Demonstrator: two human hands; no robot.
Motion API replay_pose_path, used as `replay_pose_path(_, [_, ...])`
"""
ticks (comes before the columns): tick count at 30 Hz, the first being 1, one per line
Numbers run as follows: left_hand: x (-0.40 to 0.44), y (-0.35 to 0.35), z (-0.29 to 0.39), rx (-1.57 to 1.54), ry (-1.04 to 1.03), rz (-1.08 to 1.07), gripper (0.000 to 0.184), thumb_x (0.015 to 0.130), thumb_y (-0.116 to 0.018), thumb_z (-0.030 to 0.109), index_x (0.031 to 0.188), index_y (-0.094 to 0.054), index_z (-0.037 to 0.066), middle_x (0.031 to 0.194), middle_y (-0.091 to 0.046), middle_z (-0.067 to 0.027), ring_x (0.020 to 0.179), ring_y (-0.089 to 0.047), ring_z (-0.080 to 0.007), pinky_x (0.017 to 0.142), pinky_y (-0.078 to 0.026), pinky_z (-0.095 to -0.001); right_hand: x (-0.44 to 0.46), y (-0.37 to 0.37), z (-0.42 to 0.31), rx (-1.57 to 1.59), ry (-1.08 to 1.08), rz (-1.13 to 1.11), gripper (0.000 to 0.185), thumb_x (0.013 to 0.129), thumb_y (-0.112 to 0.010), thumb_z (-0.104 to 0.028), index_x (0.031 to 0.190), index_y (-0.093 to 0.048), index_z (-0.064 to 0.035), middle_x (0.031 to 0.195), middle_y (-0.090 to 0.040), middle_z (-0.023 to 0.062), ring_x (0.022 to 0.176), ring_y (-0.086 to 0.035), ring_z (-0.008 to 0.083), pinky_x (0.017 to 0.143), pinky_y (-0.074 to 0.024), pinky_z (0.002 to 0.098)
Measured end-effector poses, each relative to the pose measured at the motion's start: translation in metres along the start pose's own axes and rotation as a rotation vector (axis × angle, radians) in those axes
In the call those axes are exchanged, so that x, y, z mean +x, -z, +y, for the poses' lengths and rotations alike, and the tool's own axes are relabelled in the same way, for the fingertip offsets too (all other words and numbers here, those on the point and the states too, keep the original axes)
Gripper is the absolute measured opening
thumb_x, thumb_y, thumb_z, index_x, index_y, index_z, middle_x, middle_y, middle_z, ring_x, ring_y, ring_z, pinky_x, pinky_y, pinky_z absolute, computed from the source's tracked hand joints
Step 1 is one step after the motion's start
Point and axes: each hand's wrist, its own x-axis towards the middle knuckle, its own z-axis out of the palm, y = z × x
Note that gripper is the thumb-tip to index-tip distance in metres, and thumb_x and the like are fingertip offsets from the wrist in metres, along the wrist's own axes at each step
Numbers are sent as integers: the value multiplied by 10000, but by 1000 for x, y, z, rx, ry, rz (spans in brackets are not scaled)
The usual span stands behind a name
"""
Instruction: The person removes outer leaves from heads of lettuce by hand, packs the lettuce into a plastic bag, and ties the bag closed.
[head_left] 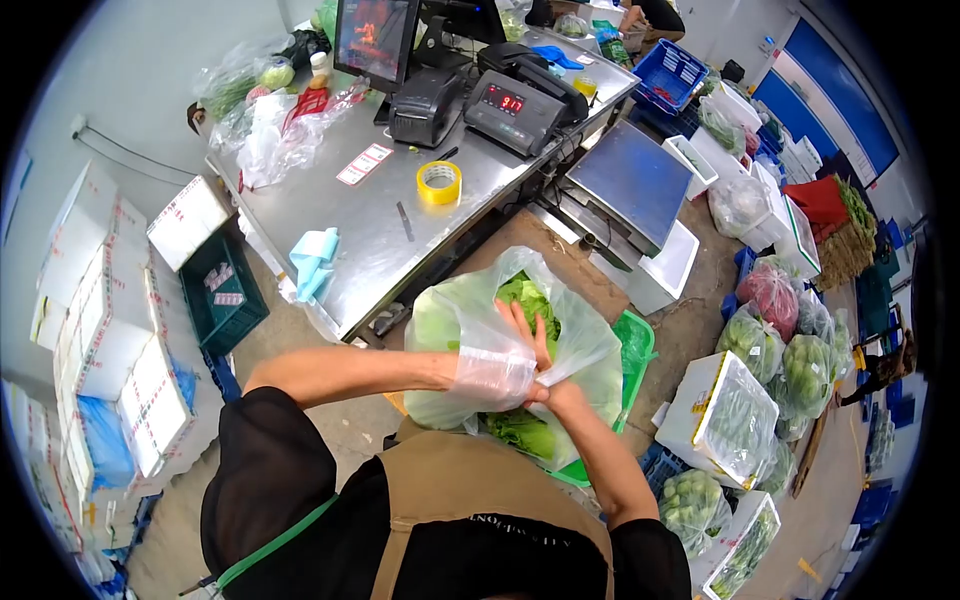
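Note:
A large clear plastic bag with leafy green lettuce in it lies in front of my body, over a green crate. My left hand is inside a fold of the bag, its fingers stretched out and spread against the lettuce, with plastic wrapped around the wrist. Just below it, my right hand is closed on the gathered edge of the bag, close to my left wrist. More lettuce shows beneath my hands.
A steel table ahead carries yellow tape, a scale display and a monitor. Right of it is a platform scale. Foam boxes stand left; bagged vegetables lie right. A person is at the far top.

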Motion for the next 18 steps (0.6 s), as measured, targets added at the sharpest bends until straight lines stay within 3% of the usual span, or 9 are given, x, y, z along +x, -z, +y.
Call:
replay_pose_path(2, [3, -15, -17, 200, -107, 123, 476, 871, -621, 380, 1096, -544, -32, 811, -596, -95, 771, -560, -187, 685, -454, -331, -11, -43, 15, -20, 20, 2, 563, 821, -502, -218, 1368, -423, -108, 1512, -194, 167, 1397, -166, 392, 1058, -122, 666])
replay_pose_path(3, [-1, -19, -14, 123, -239, 178, 504, 856, -627, 393, 1107, -535, -34, 757, -590, -135, 717, -564, -214, 651, -453, -347, -12, -37, 10, 49, 83, 84, 592, 817, -510, -247, 1372, -408, -67, 1494, -219, 198, 1391, -182, 398, 1062, -126, 659])
replay_pose_path(6, [-4, -14, -11, 321, -71, 161, 469, 855, -623, 375, 1059, -562, -42, 756, -594, -183, 688, -571, -244, 639, -460, -356, -3, -55, 18, -115, 64, 4, 660, 781, -568, -297, 1378, -400, -69, 1484, -232, 207, 1389, -188, 396, 1070, -131, 644])
replay_pose_path(7, [0, -12, -12, 332, 50, 75, 414, 849, -618, 357, 914, -604, -51, 710, -587, -201, 635, -565, -258, 599, -453, -369, -1, -54, 17, -102, 72, -9, 681, 759, -592, -306, 1370, -409, -66, 1480, -237, 209, 1387, -193, 395, 1074, -133, 637])
replay_pose_path(10, [-4, -6, -13, 458, -203, 101, 396, 854, -601, 325, 772, -603, -62, 631, -574, -184, 568, -540, -260, 555, -436, -395, 5, -49, 23, -59, 82, -28, 734, 698, -657, -326, 1344, -438, -56, 1474, -247, 213, 1384, -204, 393, 1086, -137, 617])
replay_pose_path(11, [4, -8, -36, 407, -355, 117, 376, 863, -576, 304, 755, -588, -56, 614, -568, -172, 565, -540, -258, 547, -438, -381, 5, -52, 28, -27, 80, -37, 744, 680, -674, -326, 1334, -449, -52, 1474, -247, 213, 1384, -206, 392, 1089, -137, 612])
replay_pose_path(12, [10, -11, -63, 276, -377, 73, 360, 865, -581, 297, 766, -588, -49, 645, -573, -169, 591, -547, -250, 561, -443, -370, 2, -52, 31, 8, 68, -46, 754, 662, -691, -327, 1323, -460, -48, 1474, -248, 213, 1383, -208, 391, 1093, -137, 606])
replay_pose_path(16, [25, -2, -90, 71, -543, -156, 299, 866, -615, 286, 861, -578, -11, 779, -586, -138, 691, -559, -209, 607, -458, -333, 3, 35, 3, 356, 38, 417, 531, 699, -673, -191, 1183, -525, -31, 1351, -420, 202, 1298, -364, 379, 1053, -300, 509])
replay_pose_path(18, [30, 2, -66, 138, -442, -283, 302, 862, -640, 289, 936, -561, 6, 840, -590, -109, 732, -561, -188, 622, -464, -323, 11, 23, 3, 436, 162, 624, 409, 732, -583, -12, 1135, -517, -12, 1262, -500, 183, 1210, -465, 367, 1002, -384, 428])
